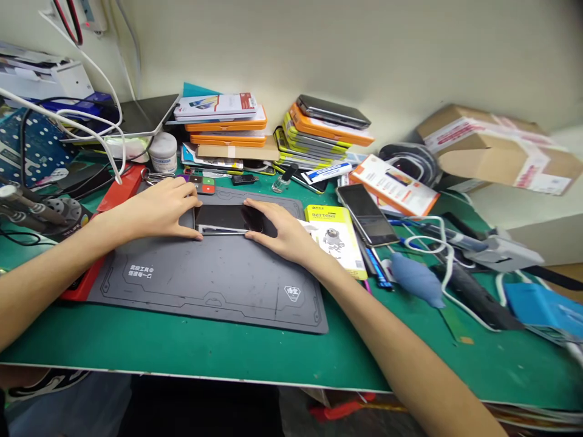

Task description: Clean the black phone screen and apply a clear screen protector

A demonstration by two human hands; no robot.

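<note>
A black-screened phone (223, 219) lies sideways over the grey work mat (204, 273), its near edge slightly raised. My left hand (166, 208) is closed on its left end, with the thumb along the near edge and fingers at the far side. At the other end my right hand (277, 230) grips it the same way, thumb at the front edge. My palms hide both ends of the phone. Just beyond my left fingertips sits a small dark block with coloured squares (203, 184). A yellow battery box (336, 240) lies right of my right hand.
Behind the mat stand stacked orange and white boxes (228, 127), a white jar (163, 153) and a small glass bottle (283, 179). Rightward lie another phone (368, 213), a blue-grey air blower (416, 279) and tangled cables. A red device (86, 285) borders the mat's left side.
</note>
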